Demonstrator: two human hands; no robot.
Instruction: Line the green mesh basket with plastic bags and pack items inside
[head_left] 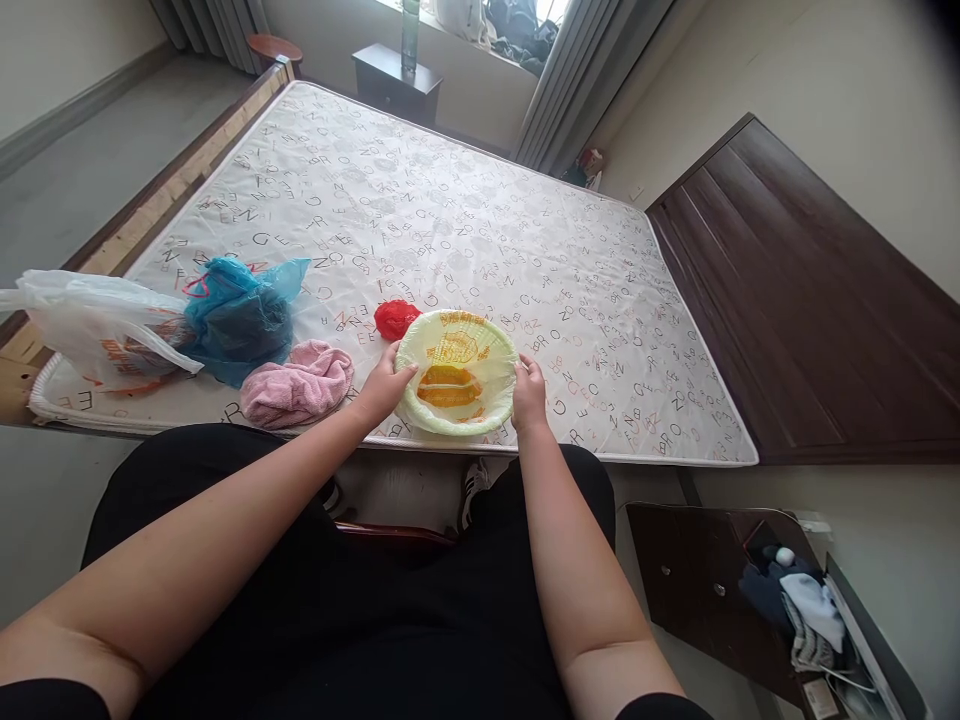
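Observation:
A round, pale yellow-green basin (495,410) with a thin, clear printed plastic bag stretched over it is held at the near edge of the mattress. My left hand (388,385) grips its left rim, thumb on top and fingers curled underneath. On the opposite side, my right hand (529,393) is closed on the right rim. Orange printing shows across the plastic inside. Just behind the basin, a red bundle (396,320) lies on the mattress. Left of my left hand is a crumpled pink towel (300,383).
A blue plastic bag (244,320) and a white plastic bag (105,325) stand on the mattress (480,240) at the left. A dark headboard (817,310) rises at the right. Clothes lie on a brown nightstand (697,560) at lower right. A bottle (409,35) stands on a far cabinet (397,85).

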